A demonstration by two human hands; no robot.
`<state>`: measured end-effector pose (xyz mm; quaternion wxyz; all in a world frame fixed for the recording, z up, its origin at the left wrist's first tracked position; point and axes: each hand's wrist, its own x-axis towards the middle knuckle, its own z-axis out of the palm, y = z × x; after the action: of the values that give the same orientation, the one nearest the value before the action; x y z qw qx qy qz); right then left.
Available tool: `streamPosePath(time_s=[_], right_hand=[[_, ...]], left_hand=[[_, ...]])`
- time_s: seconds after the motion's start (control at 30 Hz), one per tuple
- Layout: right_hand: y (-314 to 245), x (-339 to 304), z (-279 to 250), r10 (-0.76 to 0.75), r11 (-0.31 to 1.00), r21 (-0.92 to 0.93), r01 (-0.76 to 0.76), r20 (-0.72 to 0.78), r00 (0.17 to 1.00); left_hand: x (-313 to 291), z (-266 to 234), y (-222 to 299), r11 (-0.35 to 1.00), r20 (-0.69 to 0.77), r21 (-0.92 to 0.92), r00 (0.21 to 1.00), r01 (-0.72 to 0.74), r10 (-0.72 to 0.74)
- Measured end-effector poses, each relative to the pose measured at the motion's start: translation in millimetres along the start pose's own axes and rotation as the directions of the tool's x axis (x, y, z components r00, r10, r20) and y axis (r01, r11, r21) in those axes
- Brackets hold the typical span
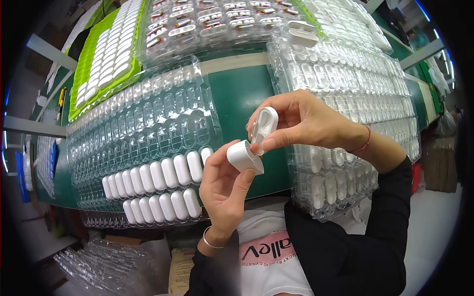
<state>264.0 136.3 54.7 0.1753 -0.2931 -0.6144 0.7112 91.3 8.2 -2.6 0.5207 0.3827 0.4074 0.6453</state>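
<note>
- A dark green workbench (237, 98) was spread with clear moulded plastic blister trays; the tray on the left (143, 148) held two partial rows of glossy white oval case shells (158, 175) in its nearer pockets, the rest being empty.
- A stack of similar clear trays on the right (345, 98) was seen loaded with white parts, and a lime-green tray (106, 54) of white ovals lay farther off at the left.
- The step in hand was judged to be the joining of two halves of a case above the bench edge, between the two trays.
- The left hand (224, 190) was closed around a white rounded plastic case body (243, 157), held from below by fingers and thumb.
- The right hand (301, 121) was pinched on a white hollow plastic lid piece (264, 126), held upright and touching the body's upper edge.
- The next move was judged to call for careful alignment of the lid's hinge end with the body; whether it had already seated could not be told.
</note>
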Motion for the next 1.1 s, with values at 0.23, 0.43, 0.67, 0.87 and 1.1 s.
streamPosePath(time_s=[0.23, 0.43, 0.67, 0.87, 1.1], right_hand=[[5, 7, 8, 0.049, 0.993, 0.104, -0.058, 0.088, 0.995], [12, 6, 8, -0.010, 0.996, 0.090, 0.002, 0.084, 0.996], [22, 7, 12, -0.063, 0.996, -0.060, 0.066, 0.044, 0.997], [24, 7, 13, -0.074, 0.996, -0.042, 0.075, 0.032, 0.997], [13, 8, 12, 0.033, 0.992, 0.116, -0.041, 0.064, 0.997]], left_hand=[[1, -14, 3, 0.983, -0.054, -0.176, 0.997, 0.046, -0.056], [8, -17, -4, 0.950, 0.026, -0.260, 0.984, 0.175, -0.174], [15, -17, -7, 0.950, 0.039, -0.221, 0.975, 0.220, -0.217], [13, -18, -9, 0.978, 0.021, -0.165, 0.992, 0.127, -0.125], [6, -16, -9, 0.998, -0.004, -0.054, 1.000, -0.025, 0.024]])
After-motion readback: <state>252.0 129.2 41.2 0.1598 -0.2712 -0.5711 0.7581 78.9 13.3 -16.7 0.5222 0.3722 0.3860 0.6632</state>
